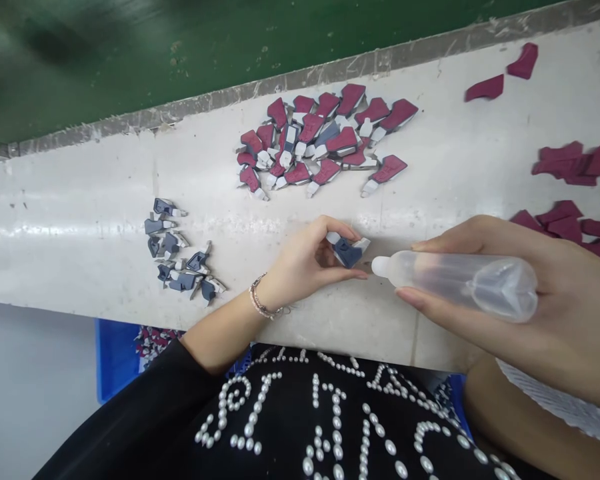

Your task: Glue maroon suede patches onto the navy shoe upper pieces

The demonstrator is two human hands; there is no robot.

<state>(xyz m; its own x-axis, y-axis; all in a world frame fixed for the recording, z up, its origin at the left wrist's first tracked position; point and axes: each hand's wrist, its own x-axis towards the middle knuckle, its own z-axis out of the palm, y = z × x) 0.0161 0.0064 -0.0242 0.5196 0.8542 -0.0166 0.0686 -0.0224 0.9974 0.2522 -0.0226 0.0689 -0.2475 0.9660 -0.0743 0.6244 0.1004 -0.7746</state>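
My left hand (pixel 313 257) pinches a small slate-blue plastic part with a white end (pixel 347 252) between thumb and fingertips, just above the white table top. My right hand (pixel 555 333) grips a translucent plastic squeeze bottle (pixel 460 283) lying on its side. The bottle's white nozzle tip points at the held part and stops just short of it. Behind my hands lies a heap of maroon-and-white parts (pixel 315 137). To the left sits a smaller group of slate-blue parts (pixel 177 252). Neither hand touches these.
Loose maroon flat pieces (pixel 563 163) lie at the right of the white table top (pixel 80 200), beyond which runs a green surface (pixel 130 53) behind a worn edge. A blue crate (pixel 115 360) holding small parts sits below the table's near edge. My black pearl-studded top (pixel 300 420) fills the bottom.
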